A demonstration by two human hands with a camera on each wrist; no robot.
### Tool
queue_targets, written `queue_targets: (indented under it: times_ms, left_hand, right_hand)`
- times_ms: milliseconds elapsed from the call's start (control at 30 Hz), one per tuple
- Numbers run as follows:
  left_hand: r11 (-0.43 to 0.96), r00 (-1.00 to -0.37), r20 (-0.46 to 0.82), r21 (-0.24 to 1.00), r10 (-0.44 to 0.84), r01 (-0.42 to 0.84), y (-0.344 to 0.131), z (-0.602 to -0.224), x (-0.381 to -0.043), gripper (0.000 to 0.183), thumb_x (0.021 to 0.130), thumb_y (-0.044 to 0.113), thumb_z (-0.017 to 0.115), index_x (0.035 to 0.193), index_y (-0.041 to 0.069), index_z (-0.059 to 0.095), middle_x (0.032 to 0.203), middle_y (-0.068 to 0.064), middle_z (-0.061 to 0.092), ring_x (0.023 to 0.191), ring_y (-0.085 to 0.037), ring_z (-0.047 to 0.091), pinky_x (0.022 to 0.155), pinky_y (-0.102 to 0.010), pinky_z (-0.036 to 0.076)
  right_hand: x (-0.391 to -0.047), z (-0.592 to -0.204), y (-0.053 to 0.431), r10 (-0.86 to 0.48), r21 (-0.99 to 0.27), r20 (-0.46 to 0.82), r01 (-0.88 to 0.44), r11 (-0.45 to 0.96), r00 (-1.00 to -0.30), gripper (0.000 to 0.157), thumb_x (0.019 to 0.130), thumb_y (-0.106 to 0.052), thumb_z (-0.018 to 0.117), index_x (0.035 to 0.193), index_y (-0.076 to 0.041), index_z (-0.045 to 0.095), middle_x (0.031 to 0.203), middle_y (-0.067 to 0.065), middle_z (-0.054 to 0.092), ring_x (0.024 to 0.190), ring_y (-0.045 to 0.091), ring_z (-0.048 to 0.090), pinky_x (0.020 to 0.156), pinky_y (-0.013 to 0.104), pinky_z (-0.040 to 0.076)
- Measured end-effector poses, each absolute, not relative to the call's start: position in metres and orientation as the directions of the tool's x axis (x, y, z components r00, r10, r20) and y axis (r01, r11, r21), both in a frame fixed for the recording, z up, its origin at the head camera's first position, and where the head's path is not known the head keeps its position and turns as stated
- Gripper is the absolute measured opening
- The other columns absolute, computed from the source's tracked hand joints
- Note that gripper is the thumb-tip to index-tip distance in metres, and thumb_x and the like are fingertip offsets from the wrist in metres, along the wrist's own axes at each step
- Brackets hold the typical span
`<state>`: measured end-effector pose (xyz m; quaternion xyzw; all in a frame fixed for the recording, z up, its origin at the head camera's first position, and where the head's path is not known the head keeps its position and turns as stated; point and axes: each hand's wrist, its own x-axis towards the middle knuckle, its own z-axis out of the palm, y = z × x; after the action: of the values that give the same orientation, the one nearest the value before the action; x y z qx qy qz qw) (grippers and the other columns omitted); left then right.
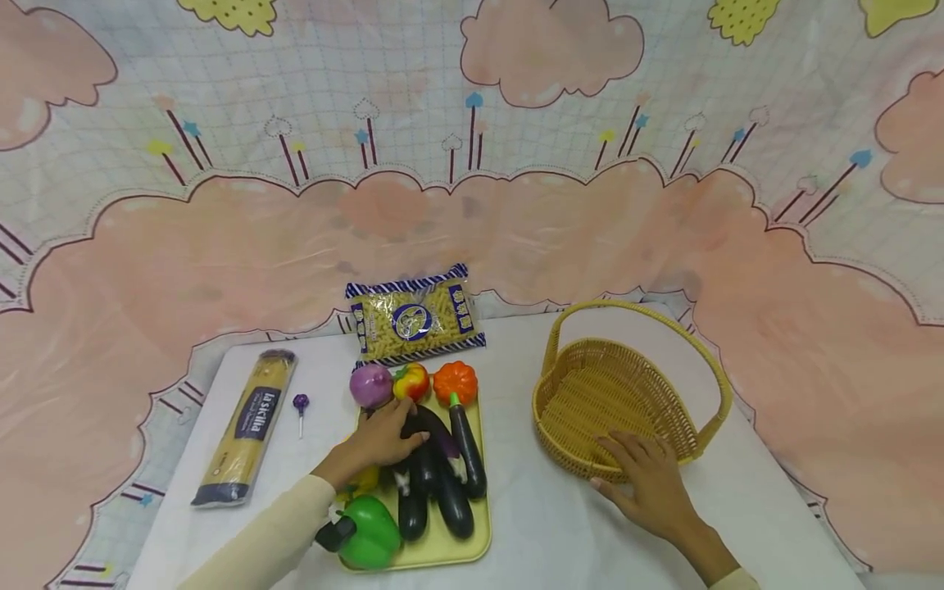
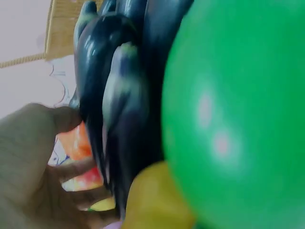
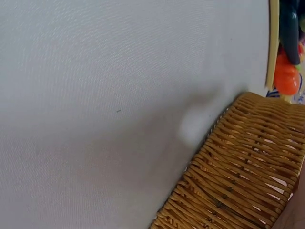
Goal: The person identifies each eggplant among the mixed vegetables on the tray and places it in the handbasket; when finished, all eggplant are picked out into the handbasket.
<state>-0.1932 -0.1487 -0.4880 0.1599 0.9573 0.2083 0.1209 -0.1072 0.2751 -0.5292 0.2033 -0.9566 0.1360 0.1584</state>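
Observation:
My left hand reaches over several dark eggplants piled on a pale yellow tray. In the left wrist view its thumb meets the edge of one eggplant, while the other fingers extend behind the pile, their tips hidden. Thumb and fingers stand apart there. At the woven basket, my right hand lies over the near rim with relaxed fingers inside and the thumb to the left. In the right wrist view the basket's outer wall hides nearly all of that hand.
The tray also bears a green bell pepper, a yellow pepper, an orange pumpkin, a red-and-yellow pepper and a purple onion. Behind lies bagged pasta; left are a spaghetti pack and a lollipop.

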Motion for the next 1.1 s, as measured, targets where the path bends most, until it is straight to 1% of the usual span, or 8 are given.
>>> queue_targets:
  times_ms: [100,233,333,433,600,800,933,1100]
  left_hand:
    - [0.820,-0.854,-0.223,0.471,0.469,0.327,-0.160,-0.483,-0.199,0.037,0.088,0.044,0.069,0.110,0.017,0.061,0.118,-0.013,0.056,0.114,-0.034,0.054,0.096,-0.073,0.032]
    - [0.762,-0.753,-0.297,0.517,0.587,0.391,-0.171,-0.474,-0.206,0.044,0.080,0.041,0.079,0.117,0.022,0.065,0.124,-0.014,0.050,0.114,-0.035,0.050,0.098,-0.070,0.032]
    - [0.746,-0.718,-0.313,0.516,0.622,0.421,-0.173,-0.473,-0.208,0.052,0.074,0.038,0.085,0.120,0.022,0.067,0.122,-0.013,0.049,0.111,-0.034,0.048,0.099,-0.067,0.032]
    - [0.735,-0.697,-0.303,0.484,0.650,0.475,-0.171,-0.476,-0.207,0.051,0.071,0.037,0.087,0.117,0.023,0.069,0.116,-0.011,0.047,0.107,-0.032,0.046,0.097,-0.067,0.031]
    - [0.698,-0.674,-0.242,0.444,0.697,0.562,-0.170,-0.483,-0.203,0.046,0.071,0.032,0.087,0.112,0.021,0.071,0.111,-0.004,0.049,0.105,-0.026,0.045,0.097,-0.063,0.031]
    - [0.637,-0.667,-0.133,0.479,0.733,0.604,-0.170,-0.475,-0.206,0.046,0.076,0.037,0.083,0.116,0.018,0.070,0.108,0.000,0.059,0.099,-0.019,0.054,0.094,-0.049,0.045]
    - [0.605,-0.681,-0.071,0.530,0.729,0.594,-0.168,-0.467,-0.207,0.045,0.083,0.034,0.078,0.122,0.013,0.068,0.111,-0.001,0.065,0.098,-0.016,0.060,0.091,-0.041,0.051]
    - [0.548,-0.713,0.039,0.610,0.700,0.572,-0.159,-0.455,-0.205,0.043,0.088,0.036,0.073,0.124,0.014,0.066,0.115,0.000,0.068,0.101,-0.015,0.062,0.095,-0.042,0.050]
  right_hand:
    - [-0.108,-0.529,0.275,-0.344,-0.203,0.370,-0.437,0.876,-0.863,0.048,0.085,-0.048,0.071,0.121,-0.016,0.067,0.131,0.016,0.059,0.116,0.043,0.053,0.100,0.071,0.026]
    - [-0.108,-0.530,0.274,-0.333,-0.213,0.382,-0.433,0.876,-0.862,0.040,0.085,-0.048,0.071,0.111,-0.018,0.071,0.130,0.015,0.061,0.115,0.041,0.053,0.099,0.071,0.026]
    - [-0.108,-0.530,0.274,-0.324,-0.217,0.389,-0.427,0.878,-0.863,0.039,0.084,-0.048,0.071,0.109,-0.018,0.072,0.129,0.014,0.062,0.114,0.040,0.054,0.099,0.071,0.026]
    - [-0.108,-0.531,0.274,-0.319,-0.219,0.392,-0.424,0.879,-0.863,0.038,0.084,-0.047,0.072,0.108,-0.018,0.073,0.128,0.014,0.062,0.114,0.040,0.054,0.099,0.072,0.026]
    - [-0.108,-0.533,0.274,-0.316,-0.220,0.382,-0.417,0.882,-0.869,0.037,0.085,-0.048,0.071,0.107,-0.020,0.073,0.129,0.013,0.062,0.114,0.040,0.054,0.099,0.072,0.026]
    - [-0.108,-0.533,0.274,-0.319,-0.215,0.396,-0.424,0.880,-0.861,0.037,0.085,-0.047,0.072,0.107,-0.018,0.073,0.127,0.013,0.063,0.114,0.039,0.055,0.099,0.071,0.026]
    - [-0.108,-0.532,0.274,-0.324,-0.229,0.410,-0.440,0.868,-0.852,0.034,0.085,-0.043,0.072,0.106,-0.017,0.073,0.118,0.011,0.067,0.108,0.037,0.058,0.099,0.069,0.028]
    - [-0.108,-0.531,0.274,-0.323,-0.232,0.414,-0.441,0.867,-0.851,0.025,0.087,-0.039,0.072,0.100,-0.018,0.075,0.102,0.003,0.072,0.096,0.028,0.064,0.095,0.061,0.035]
